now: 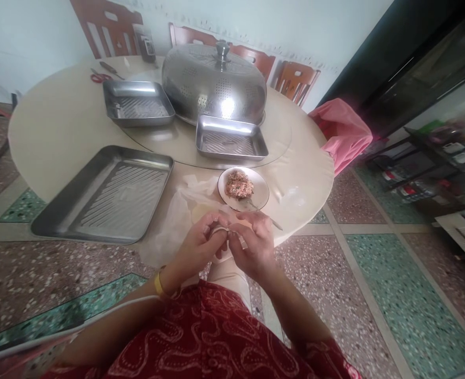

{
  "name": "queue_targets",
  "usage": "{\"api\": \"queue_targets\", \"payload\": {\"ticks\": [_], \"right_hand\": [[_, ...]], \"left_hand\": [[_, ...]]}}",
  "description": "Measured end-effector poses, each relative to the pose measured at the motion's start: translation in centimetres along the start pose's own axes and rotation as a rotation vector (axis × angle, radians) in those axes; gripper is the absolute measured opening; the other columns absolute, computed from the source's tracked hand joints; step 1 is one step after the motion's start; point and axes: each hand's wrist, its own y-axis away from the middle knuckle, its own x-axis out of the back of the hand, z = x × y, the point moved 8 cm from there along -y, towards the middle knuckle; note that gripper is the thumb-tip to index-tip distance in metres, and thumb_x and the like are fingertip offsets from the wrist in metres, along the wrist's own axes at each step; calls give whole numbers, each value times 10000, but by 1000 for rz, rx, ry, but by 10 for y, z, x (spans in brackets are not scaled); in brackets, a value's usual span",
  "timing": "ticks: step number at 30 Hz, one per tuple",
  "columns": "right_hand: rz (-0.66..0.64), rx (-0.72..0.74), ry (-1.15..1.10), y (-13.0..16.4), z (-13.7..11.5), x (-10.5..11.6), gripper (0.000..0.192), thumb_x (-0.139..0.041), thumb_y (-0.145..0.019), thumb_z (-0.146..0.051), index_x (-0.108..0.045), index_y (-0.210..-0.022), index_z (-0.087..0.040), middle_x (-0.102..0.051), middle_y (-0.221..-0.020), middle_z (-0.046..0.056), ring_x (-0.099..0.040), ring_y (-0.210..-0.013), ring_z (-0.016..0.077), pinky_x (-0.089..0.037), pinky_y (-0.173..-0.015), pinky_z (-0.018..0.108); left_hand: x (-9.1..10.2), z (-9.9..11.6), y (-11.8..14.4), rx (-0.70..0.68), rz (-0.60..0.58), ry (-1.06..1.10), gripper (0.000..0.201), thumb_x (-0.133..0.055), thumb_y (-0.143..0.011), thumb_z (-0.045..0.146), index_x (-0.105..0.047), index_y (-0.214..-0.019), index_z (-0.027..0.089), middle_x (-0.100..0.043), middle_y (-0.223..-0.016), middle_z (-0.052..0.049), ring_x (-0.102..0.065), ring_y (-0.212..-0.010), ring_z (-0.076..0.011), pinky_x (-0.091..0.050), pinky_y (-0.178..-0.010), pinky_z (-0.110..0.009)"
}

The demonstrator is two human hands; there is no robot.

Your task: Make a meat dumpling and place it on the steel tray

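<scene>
Both hands meet at the near edge of the table. My left hand [204,239] and my right hand [254,245] pinch a small pale dumpling [221,229] between thumbs and fingers; most of it is hidden by the fingers. Just beyond them lies a thin plastic bag [172,216], with pale round wrappers [201,211] on it, partly covered by my left hand. A white plate [260,184] holds a mound of minced filling [239,185]. Resting on the plate's rim, a metal utensil [269,218] points its handle toward the right.
A large metal tray [117,202] lies at the left. Two smaller trays [139,113] [232,143] stand farther back, before a big perforated steamer lid [214,84]. Red scissors [100,77] and a dark jar [146,45] sit behind. A pink bag [346,131] hangs at the right edge.
</scene>
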Motion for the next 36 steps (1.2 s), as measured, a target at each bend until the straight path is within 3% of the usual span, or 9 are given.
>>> {"api": "queue_targets", "payload": {"ticks": [5, 9, 20, 29, 36], "right_hand": [[-38, -7, -104, -2, 2, 0, 211, -607, -850, -147, -675, -1019, -253, -613, -1169, 85, -554, -1081, 261, -519, -879, 440], [-19, -62, -172, -1, 11, 12, 258, -590, -855, -136, -671, -1066, -259, -622, -1171, 85, -560, -1085, 261, -524, -851, 448], [-117, -93, -73, 3, 21, 13, 150, -604, -866, -150, -693, -940, -246, -688, -1032, 53, -584, -1009, 242, -531, -801, 430], [-155, -412, -286, 3, 39, 6, 94, -610, -824, -156, -674, -801, -222, -698, -923, 50, -640, -923, 215, -556, -792, 387], [-182, -413, -334, 1, 32, 6, 111, -573, -864, -172, -666, -837, -225, -687, -949, 45, -634, -950, 204, -549, -825, 371]], "left_hand": [[5, -4, -1, 8, 19, 27, 196, -591, -819, 263, -557, -985, 166, -570, -610, 58, -527, -476, -78, -433, -449, -188], [9, -13, -4, 48, 35, 99, 191, -656, -814, 277, -600, -967, 178, -579, -587, 54, -515, -454, -74, -415, -428, -182], [0, -8, -6, 20, -23, 42, 124, -651, -816, 283, -602, -851, 174, -611, -691, 27, -500, -436, -54, -413, -423, -181], [-7, -8, -4, -1, -95, -96, 142, -634, -826, 282, -561, -893, 179, -605, -822, 14, -478, -451, -33, -372, -401, -164], [-11, -3, -6, -38, -95, -148, 147, -619, -812, 286, -540, -867, 176, -596, -921, 1, -473, -471, -26, -385, -410, -169]]}}
